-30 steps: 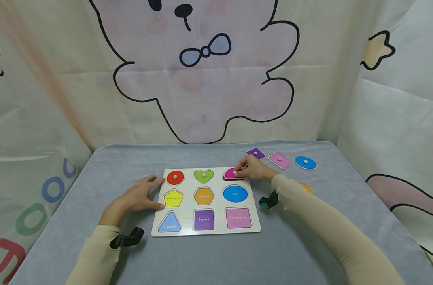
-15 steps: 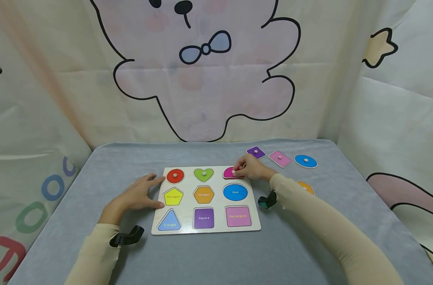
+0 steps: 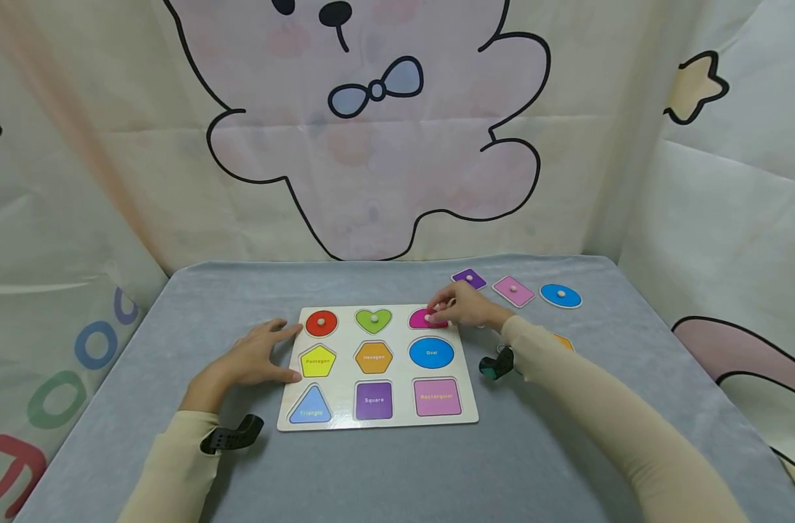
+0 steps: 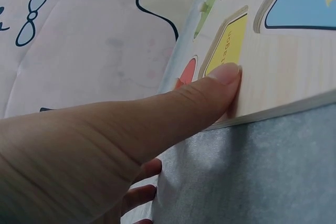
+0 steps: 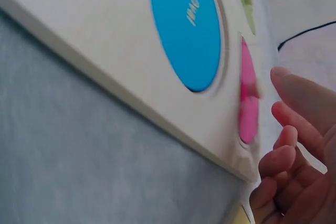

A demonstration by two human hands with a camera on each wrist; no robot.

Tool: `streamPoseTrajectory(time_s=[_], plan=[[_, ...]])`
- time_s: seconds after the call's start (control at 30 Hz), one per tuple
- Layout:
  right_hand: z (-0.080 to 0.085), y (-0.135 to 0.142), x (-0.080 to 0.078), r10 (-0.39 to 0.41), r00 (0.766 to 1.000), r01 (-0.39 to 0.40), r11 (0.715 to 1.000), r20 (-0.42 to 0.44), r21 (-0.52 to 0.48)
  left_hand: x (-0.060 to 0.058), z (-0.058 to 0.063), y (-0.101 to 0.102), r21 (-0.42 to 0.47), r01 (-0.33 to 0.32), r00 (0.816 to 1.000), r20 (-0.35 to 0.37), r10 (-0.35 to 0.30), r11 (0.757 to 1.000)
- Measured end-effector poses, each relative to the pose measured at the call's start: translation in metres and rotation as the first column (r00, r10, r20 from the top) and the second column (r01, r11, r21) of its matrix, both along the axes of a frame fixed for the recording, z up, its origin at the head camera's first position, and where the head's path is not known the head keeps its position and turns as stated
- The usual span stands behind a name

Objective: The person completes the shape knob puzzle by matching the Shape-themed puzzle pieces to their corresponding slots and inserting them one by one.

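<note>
A white wooden peg-puzzle board lies on the table. The thumb and fingertips of my left hand touch its left edge; the left wrist view shows the thumb on the board beside the yellow pentagon recess. At the top right corner, a magenta puzzle piece sits in its recess. My right hand is right beside its knob, with a small gap between knob and fingertips in the right wrist view. Those fingers are loosely bent around nothing. The red circle and green heart pieces also sit in the top row.
Loose knobbed pieces lie beyond and right of the board: a purple one, a pink rectangle and a blue oval. An orange piece is partly hidden by the right sleeve. A printed cloth hangs behind the table.
The magenta piece, earlier held by its knob and offset over its recess, now sits down in it. My right fingers have come off the knob. The left hand has stayed in place.
</note>
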State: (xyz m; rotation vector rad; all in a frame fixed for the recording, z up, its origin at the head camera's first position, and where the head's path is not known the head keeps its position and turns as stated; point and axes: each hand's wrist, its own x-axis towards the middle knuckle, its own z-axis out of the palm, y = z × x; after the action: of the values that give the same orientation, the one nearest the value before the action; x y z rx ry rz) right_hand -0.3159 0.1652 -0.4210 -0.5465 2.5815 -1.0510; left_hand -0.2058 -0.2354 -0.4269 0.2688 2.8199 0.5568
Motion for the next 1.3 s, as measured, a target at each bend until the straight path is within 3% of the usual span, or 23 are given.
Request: streamPoseTrajectory(time_s=[0.27,0.57,0.8,1.3], plan=[[0.009,0.022,-0.003,0.011,1.0,-0.011,0.999,-0.01,0.037,0.0,0.0,0.0,0.005,0.001,1.0,0.0,-0.001,1.0],[0.009,0.047,-0.004,-0.044,0.999,0.042,0.997,0.031,0.057,0.0,-0.001,0.0,0.002,0.001,1.0,-0.004,-0.001,1.0],[0.007,0.065,-0.004,-0.044,0.999,0.043,0.998,0.014,0.04,0.0,-0.001,0.0,0.006,0.006,1.0,-0.013,-0.006,1.0],[0.002,0.081,-0.004,-0.06,0.998,0.06,0.997,0.004,0.046,0.0,-0.001,0.0,0.007,-0.009,1.0,-0.007,0.009,1.0]])
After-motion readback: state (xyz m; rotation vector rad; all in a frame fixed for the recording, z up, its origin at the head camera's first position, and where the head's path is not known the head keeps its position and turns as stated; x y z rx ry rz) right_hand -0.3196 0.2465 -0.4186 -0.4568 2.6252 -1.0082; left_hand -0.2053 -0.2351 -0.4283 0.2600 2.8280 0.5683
